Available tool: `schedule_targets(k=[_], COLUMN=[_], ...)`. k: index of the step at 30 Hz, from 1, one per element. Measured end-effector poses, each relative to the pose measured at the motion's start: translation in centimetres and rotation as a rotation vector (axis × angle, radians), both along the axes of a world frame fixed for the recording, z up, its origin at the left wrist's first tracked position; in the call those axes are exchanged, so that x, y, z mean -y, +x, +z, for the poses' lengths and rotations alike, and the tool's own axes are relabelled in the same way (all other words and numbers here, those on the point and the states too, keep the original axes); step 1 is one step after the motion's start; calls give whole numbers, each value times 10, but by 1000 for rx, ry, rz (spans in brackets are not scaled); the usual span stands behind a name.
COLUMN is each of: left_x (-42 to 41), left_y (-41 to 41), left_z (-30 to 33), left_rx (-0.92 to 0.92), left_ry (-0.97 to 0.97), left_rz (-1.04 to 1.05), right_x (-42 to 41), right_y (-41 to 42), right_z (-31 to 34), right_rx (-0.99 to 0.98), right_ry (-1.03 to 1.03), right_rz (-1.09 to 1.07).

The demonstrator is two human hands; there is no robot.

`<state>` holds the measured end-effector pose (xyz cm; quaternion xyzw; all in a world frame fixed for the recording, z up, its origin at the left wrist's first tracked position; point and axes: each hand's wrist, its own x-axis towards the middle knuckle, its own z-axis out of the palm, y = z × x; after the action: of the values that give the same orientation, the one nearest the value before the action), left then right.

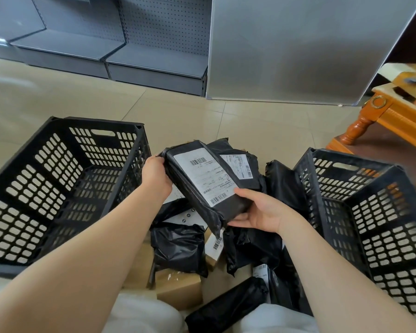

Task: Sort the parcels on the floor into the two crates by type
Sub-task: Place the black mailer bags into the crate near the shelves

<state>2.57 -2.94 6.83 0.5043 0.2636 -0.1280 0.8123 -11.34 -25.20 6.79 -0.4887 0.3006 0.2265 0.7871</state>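
Note:
A black plastic-wrapped parcel (197, 179) with a white barcode label is held tilted above the floor pile. My left hand (155, 175) grips its far left end. My right hand (257, 210) holds its near lower end, thumb on top and fingers underneath. Below lie several more black bag parcels (178, 246) and brown cardboard boxes (178, 289). A black perforated crate (58, 179) stands on the left with nothing visible inside. A second black crate (370, 212) stands on the right, its inside also showing no parcels.
Grey metal shelving (111, 51) and a grey panel (298, 49) stand at the back. An orange wooden table (394, 116) is at the right. Beige tiled floor (202, 116) lies beyond the pile. My white-clad knees (142, 316) are at the bottom.

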Motion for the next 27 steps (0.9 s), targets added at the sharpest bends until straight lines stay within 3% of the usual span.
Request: schedule_targets(k=[3, 7, 10, 13, 17, 19, 22, 24, 27], left_x=[-8, -10, -4, 0, 3, 5, 5, 2, -4], left_y=[-3, -6, -8, -12, -24, -27, -34, -36, -34], left_z=[6, 2, 0, -6, -6, -3, -1, 2, 1], left_rx=[-54, -30, -12, 193, 691, 734, 572, 501, 253], left_ry=[-54, 185, 346, 696, 1164, 1088, 943, 922, 710], left_rz=[5, -194, -370, -558, -879, -1053, -1315, -1397, -1468], right_x=[5, 18, 23, 22, 17, 15, 11, 10, 11], right_y=[7, 11, 10, 11, 14, 15, 15, 14, 13], right_z=[1, 6, 9, 13, 20, 22, 25, 28, 30], right_rx=[53, 108, 145, 204, 248, 247, 258, 269, 286], right_ry=[-60, -64, -181, -304, -402, -443, -448, -435, -413], right_rz=[-140, -350, -363, -285, -189, -126, -38, 10, 53])
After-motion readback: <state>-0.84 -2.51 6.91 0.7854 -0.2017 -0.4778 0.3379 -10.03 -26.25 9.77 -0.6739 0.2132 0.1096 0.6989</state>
